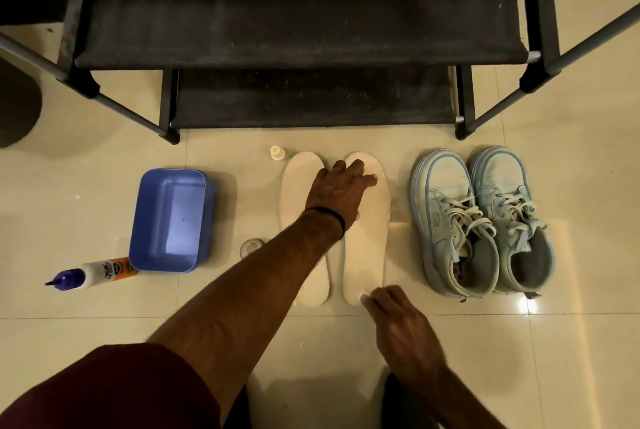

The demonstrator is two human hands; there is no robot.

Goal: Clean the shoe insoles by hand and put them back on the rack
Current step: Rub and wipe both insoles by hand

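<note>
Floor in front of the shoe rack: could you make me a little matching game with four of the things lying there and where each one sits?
Things:
1. blue tub
2. glue bottle
3. sneakers
4. insoles

Places:
A. far right, side by side, toes toward the rack
B. in the middle, under the person's hands
C. far left, lying on its side
D. left of the insoles, open side up

Pairs: 1-D, 2-C, 3-A, 4-B

The left hand rests on the toe end of the right-hand insole; the right hand touches its heel end.
</note>
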